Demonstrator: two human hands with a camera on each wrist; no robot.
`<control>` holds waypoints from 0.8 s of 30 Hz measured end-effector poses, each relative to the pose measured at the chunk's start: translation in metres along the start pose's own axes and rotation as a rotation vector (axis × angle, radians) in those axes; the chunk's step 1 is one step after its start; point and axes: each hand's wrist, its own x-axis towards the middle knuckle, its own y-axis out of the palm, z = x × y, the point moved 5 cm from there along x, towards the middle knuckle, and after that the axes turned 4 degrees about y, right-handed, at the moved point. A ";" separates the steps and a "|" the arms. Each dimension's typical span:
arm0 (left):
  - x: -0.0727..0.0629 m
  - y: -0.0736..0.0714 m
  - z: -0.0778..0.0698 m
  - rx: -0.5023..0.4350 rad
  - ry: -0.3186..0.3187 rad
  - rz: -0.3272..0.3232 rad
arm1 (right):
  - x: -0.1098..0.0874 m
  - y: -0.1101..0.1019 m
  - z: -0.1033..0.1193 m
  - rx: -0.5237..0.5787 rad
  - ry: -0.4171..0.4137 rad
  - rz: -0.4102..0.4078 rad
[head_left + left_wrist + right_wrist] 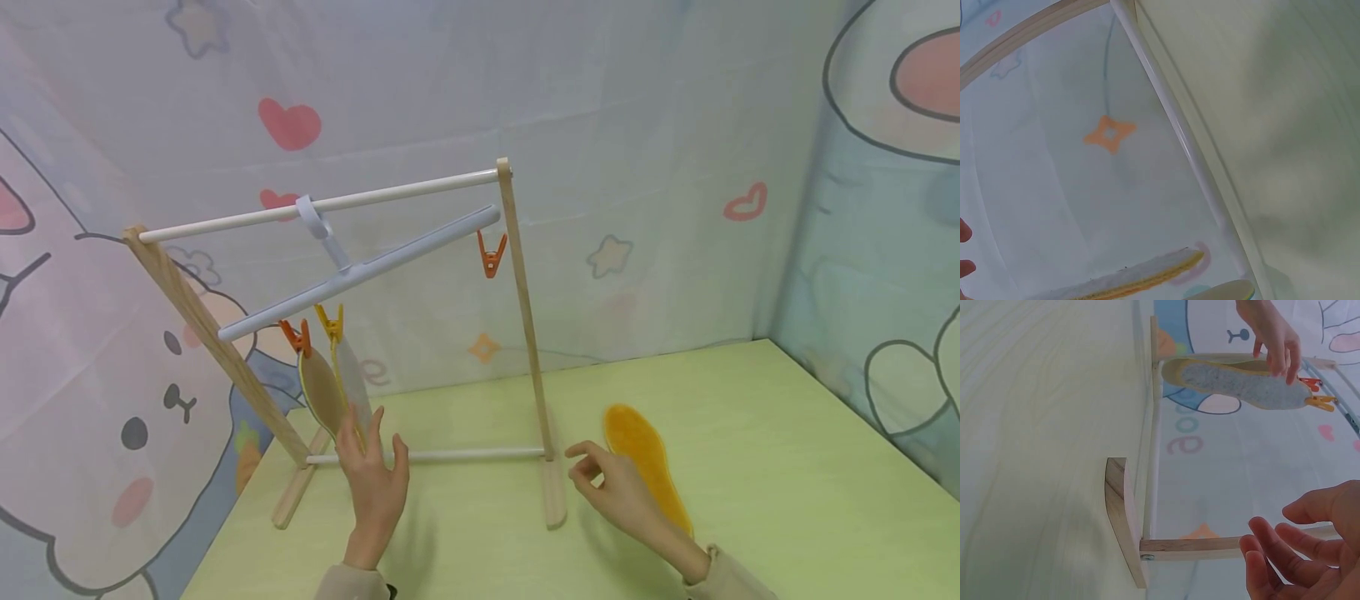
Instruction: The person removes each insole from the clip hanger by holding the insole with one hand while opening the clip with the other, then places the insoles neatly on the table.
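In the head view, the left hand (372, 475) has its fingers spread and its thumb apart, in front of the lower part of two hanging insoles; whether it touches them I cannot tell. The tan insole (322, 390), rimmed in yellow, hangs up and to the left of that hand from an orange clip (298, 338). The grey insole (354, 375), yellow-edged, hangs straight above it from a yellow clip (332, 324). Higher still, a pale blue hanger (360, 272) slopes from the upper rod (405, 193) of a wooden frame (528, 317); a second orange clip (491, 255) hangs under its raised end, above the gap between the hands. The lower rod (472, 455) runs between them. The right hand (618, 492) has bent fingers with nothing held, just right of the frame's foot. The orange insole (648, 462) lies on the desk (765, 458), beyond and behind the right wrist.

In the left wrist view, two fingertips (965, 231) show, well left of the grey insole's tip.

In the right wrist view, the right hand's fingers are loosely curved, thumb apart, well away from the hanging pair. The left hand's fingers dangle across the grey insole near its clipped end.
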 end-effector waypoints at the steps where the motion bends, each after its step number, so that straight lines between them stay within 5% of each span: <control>1: 0.000 -0.001 0.001 0.004 -0.001 0.000 | 0.000 0.000 0.000 -0.001 -0.001 -0.001; 24: 0.014 -0.010 0.022 -0.039 -0.063 -0.018 | -0.001 0.004 -0.001 -0.014 -0.023 -0.003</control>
